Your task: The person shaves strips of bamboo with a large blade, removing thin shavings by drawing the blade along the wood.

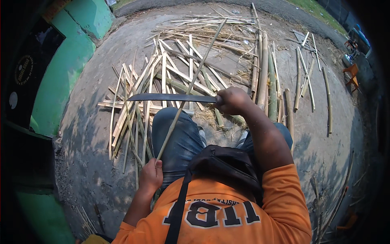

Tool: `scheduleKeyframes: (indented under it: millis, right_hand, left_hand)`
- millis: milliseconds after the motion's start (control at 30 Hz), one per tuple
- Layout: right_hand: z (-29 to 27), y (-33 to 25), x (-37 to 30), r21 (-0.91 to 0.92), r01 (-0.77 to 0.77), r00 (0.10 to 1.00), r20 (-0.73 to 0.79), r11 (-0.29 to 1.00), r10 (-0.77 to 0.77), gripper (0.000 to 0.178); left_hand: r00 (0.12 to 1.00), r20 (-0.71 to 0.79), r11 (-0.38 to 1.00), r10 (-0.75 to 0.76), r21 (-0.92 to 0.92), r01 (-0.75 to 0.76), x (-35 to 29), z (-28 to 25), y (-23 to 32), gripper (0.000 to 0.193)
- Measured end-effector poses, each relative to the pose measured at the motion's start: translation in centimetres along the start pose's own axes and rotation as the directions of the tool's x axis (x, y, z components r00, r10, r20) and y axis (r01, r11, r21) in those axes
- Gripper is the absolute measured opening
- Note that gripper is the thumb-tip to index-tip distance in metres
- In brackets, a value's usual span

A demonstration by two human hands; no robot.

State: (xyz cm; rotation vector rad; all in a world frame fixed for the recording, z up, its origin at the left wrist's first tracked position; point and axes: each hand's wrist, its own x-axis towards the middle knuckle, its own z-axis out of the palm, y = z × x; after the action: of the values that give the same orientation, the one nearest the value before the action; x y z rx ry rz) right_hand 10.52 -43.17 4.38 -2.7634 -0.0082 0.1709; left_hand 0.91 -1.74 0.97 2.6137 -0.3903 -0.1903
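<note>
My right hand (234,101) is closed round the handle of a machete (170,97), its long dark blade pointing left above my thigh. The blade crosses a long thin bamboo strip (195,75); whether the two touch I cannot tell. Low at the left, my left hand (151,175) grips the strip's near end, thumb along it. From there the strip slants up and away to the right, over my left knee, toward the far pile. Beneath the blade lies a heap of split bamboo slats (140,91), pale on their cut faces.
Whole bamboo poles (265,73) lie lengthwise ahead to the right. More strips (207,30) are stacked crosswise at the far end, and loose poles (327,99) lie farther right. A green wall (61,77) borders the left. An orange chair (352,76) stands at the far right.
</note>
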Motion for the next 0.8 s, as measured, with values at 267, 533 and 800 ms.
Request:
scheduleKeyframes:
  millis: [267, 533, 800]
  right_hand:
    - [1.2, 3.6, 2.6, 0.155, -0.093, 0.995, -0.030, 0.984, 0.099, 0.032]
    - [2.6, 4.0, 2.9, 0.203, 0.004, 0.993, -0.114, 0.979, 0.020, 0.027]
    - [2.4, 2.2, 2.5, 0.198, 0.069, 0.997, -0.051, 0.978, -0.060, 0.023]
  left_hand:
    - [0.998, -0.024, 0.997, 0.065, 0.039, -0.064, 0.8, 0.3, -0.6, 0.043]
    - [0.998, -0.020, 0.998, 0.060, 0.004, -0.060, 0.8, 0.4, -0.8, 0.047]
    - [1.000, 0.024, 1.000, 0.008, 0.019, -0.008, 0.8, 0.4, -1.1, 0.047]
